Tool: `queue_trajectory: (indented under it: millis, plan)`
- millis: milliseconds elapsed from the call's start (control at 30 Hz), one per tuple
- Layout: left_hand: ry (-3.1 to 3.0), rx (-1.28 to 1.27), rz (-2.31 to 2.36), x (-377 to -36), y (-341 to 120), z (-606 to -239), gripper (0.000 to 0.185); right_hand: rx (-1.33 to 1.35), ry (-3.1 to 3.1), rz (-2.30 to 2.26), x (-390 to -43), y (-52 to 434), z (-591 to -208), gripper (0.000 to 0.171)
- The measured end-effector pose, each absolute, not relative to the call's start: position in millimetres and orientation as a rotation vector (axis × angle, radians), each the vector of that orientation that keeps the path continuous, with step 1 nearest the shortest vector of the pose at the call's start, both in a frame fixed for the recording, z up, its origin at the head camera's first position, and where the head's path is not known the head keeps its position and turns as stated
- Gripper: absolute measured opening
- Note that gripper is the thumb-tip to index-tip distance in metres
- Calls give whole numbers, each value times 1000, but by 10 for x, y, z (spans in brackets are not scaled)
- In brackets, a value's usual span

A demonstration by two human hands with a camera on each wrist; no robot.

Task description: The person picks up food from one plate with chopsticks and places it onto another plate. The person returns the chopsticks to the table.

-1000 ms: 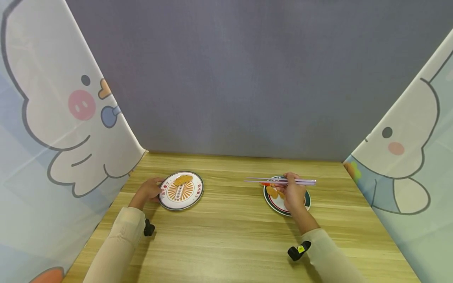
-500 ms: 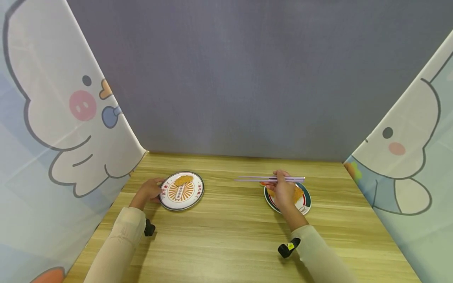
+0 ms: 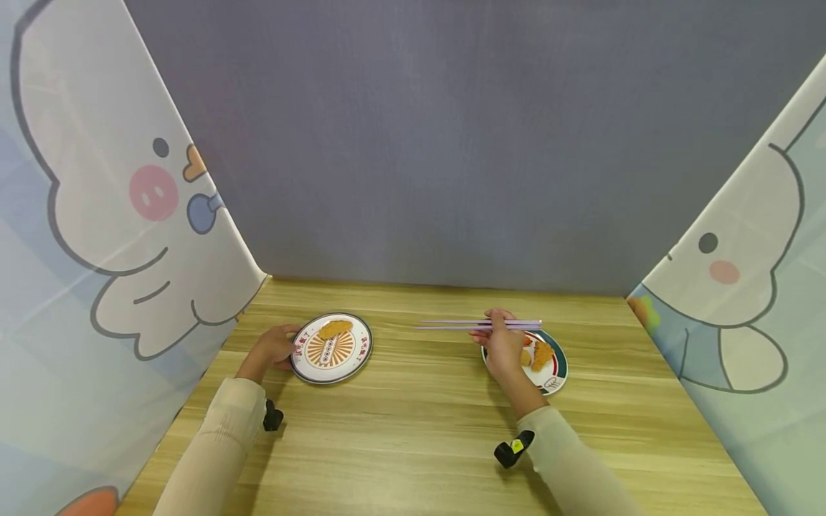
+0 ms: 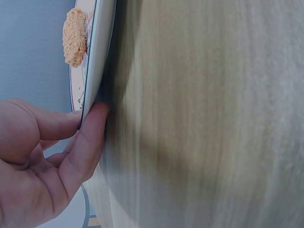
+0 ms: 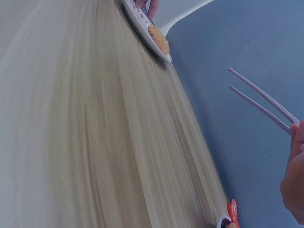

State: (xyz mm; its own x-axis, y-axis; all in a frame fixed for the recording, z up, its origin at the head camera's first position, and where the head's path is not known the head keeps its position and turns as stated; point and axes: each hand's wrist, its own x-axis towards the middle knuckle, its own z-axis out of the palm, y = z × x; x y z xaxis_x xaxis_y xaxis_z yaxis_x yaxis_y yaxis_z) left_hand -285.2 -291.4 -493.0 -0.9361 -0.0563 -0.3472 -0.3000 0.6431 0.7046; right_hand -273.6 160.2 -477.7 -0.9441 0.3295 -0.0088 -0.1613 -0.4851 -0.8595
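In the head view, my left hand (image 3: 275, 347) pinches the left edge of a white patterned plate (image 3: 353, 365). The left wrist view has the thumb on top of the rim and fingers underneath. One golden-brown breaded piece (image 3: 335, 329) sits toward the plate's far side. My right hand (image 3: 504, 351) holds two lilac chopsticks (image 3: 528, 325) pointing left, their tips (image 5: 231, 71) apart with nothing between them. Partly behind that hand is a second plate (image 3: 560, 362) with a green rim, bearing a breaded piece (image 3: 542, 355) and a small red-orange item (image 3: 528, 342).
Both plates rest on a wood-grain table (image 3: 400, 430). A grey panel (image 3: 413, 143) rises along its far edge, and cartoon-printed sheets (image 3: 110, 215) stand at either side. Each wrist wears a small black camera (image 3: 513, 448).
My right hand and the chopsticks have shifted left, uncovering more of the food on the green-rimmed plate. My left hand and its plate stay in place.
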Motion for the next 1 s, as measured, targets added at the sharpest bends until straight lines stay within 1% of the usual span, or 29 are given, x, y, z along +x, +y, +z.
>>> queue_trajectory:
  millis: [333,767,1000]
  plan:
    - [2584,-283,1176,-2851,-2900,-4921,64,-221,-1373,2494,-2760,1469,-4801,23]
    - [2577,-283,1196,-2823,-2875,-4886,62,-177,-1416,2525,-2768,1226,-4821,19]
    - [2576,-274,1175,-2810,-2866,-4861,61,-159,-1470,2506,-2753,1080,-4801,20]
